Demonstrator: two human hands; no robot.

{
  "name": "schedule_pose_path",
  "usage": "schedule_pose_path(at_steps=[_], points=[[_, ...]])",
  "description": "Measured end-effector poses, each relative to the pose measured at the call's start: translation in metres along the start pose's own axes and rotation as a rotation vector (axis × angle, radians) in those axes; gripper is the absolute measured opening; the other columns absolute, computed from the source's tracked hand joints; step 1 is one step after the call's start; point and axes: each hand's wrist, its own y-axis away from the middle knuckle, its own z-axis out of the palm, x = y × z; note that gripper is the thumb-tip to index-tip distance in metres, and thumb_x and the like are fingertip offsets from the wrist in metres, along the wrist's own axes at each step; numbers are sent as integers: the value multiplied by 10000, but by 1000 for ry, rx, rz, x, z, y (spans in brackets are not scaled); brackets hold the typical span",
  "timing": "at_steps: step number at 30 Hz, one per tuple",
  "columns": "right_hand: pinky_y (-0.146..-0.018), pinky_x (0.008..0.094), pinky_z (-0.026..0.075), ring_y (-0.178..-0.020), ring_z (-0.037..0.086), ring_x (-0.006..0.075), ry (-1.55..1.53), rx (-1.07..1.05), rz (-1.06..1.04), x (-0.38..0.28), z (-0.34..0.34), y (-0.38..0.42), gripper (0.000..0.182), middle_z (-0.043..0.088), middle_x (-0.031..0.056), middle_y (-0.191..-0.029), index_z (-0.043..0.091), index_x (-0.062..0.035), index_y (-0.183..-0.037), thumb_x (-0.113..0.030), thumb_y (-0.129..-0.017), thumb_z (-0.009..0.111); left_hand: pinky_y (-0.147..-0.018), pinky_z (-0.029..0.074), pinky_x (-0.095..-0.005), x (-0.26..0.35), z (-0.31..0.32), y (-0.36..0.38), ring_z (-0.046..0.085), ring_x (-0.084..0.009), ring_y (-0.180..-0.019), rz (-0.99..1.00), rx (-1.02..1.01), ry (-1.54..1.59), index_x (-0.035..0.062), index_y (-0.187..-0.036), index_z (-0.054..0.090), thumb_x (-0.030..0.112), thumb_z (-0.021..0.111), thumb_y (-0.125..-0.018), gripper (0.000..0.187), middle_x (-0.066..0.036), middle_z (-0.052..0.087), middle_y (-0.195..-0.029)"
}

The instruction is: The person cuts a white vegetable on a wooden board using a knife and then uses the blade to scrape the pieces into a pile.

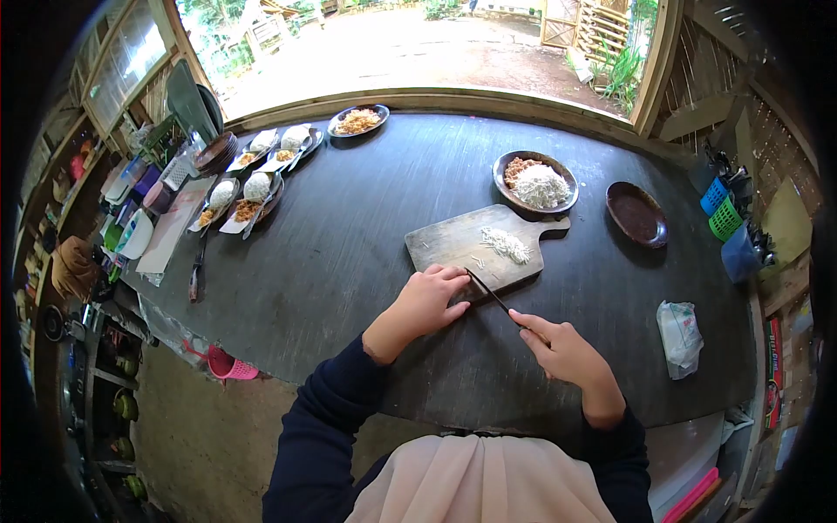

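Note:
A wooden cutting board (445, 242) with a handle lies at an angle on the dark table. My right hand (558, 349) is wrapped round the handle of a knife (490, 290), its blade pointing up and left over the board's near edge. Beside the blade, my left hand (429, 301) rests on the board's near corner with curled fingers; whatever is under them is hidden. A small heap of thin white strips (506, 246) lies on the board, with a few loose pieces near the knife tip. Behind the board stands a brown plate (500, 181) bearing white shreds (540, 186) and a reddish-brown food (520, 167).
An oval brown dish (636, 213) sits at right, with a plastic-wrapped packet (678, 340) nearer me. Several plates of rice (257, 186) stand at back left, near a plate of orange shreds (358, 120). Another knife (195, 281) lies at left. Cutlery baskets (725, 218) line the right edge.

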Motion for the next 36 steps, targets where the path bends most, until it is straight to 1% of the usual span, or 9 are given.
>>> schedule_pose_path(at_steps=[4, 6, 16, 18, 24, 28, 31, 33, 36], points=[[-518, 285, 497, -451, 539, 106, 3, -11, 8, -5, -4, 1, 387, 586, 56, -602, 547, -148, -1398, -158, -1012, 515, -946, 495, -400, 0, 0, 0, 588, -297, -1118, -1, -4, -1, 29, -1180, 656, 288, 694, -855, 417, -99, 626, -1250], [-515, 279, 495, -454, 538, 103, -23, -44, 54, -7, -6, 2, 387, 583, 52, -611, 544, -151, -1401, -160, -1015, 512, -952, 491, -400, 1, -1, 0, 586, -298, -1123, -5, -14, 6, 30, -1187, 654, 289, 694, -856, 423, -99, 624, -1253], [-488, 280, 474, -455, 509, 95, -98, -63, 80, -3, -3, -6, 384, 546, 32, -643, 538, -151, -1405, -151, -1023, 499, -972, 481, -396, 2, -2, -1, 580, -306, -1139, -14, -25, 16, 29, -1187, 656, 297, 701, -852, 430, -106, 627, -1250], [-534, 306, 483, -462, 506, 122, -79, -67, 93, -6, -4, -6, 382, 531, 75, -599, 527, -131, -1404, -194, -1029, 504, -972, 481, -396, 2, -1, 0, 580, -305, -1140, -1, -5, 10, 29, -1183, 658, 299, 703, -852, 429, -108, 630, -1242], [-536, 312, 484, -454, 510, 137, -45, -66, 34, 0, -6, -3, 381, 540, 88, -604, 525, -135, -1405, -197, -1030, 502, -968, 483, -397, -1, 1, -1, 583, -299, -1137, 2, -3, 9, 38, -1187, 659, 300, 692, -863, 417, -99, 634, -1236], [-536, 317, 488, -449, 518, 149, -43, -73, 51, -5, -11, 3, 377, 555, 99, -612, 529, -137, -1400, -200, -1029, 504, -967, 484, -395, 0, 0, -2, 584, -293, -1136, -8, -19, 4, 45, -1192, 659, 298, 685, -870, 410, -90, 632, -1242], [-540, 322, 493, -451, 532, 160, -15, -79, 54, -9, -15, 7, 369, 590, 118, -640, 539, -140, -1390, -200, -1028, 505, -967, 485, -392, 3, -2, -1, 582, -286, -1139, -24, -26, -7, 50, -1207, 654, 295, 684, -872, 416, -83, 629, -1248], [-498, 287, 469, -441, 507, 112, 22, -77, 28, -8, -16, 11, 370, 555, 55, -630, 538, -139, -1400, -175, -1035, 492, -962, 488, -391, 3, -2, -1, 581, -282, -1138, -18, -23, -10, 60, -1230, 646, 297, 680, -874, 429, -75, 628, -1250], [-493, 285, 469, -435, 510, 115, 50, -78, 41, -11, -20, 15, 371, 565, 57, -633, 541, -145, -1400, -174, -1033, 495, -956, 491, -392, 2, -1, -1, 579, -280, -1136, -18, -24, -22, 68, -1247, 640, 305, 677, -875, 443, -72, 627, -1254]])
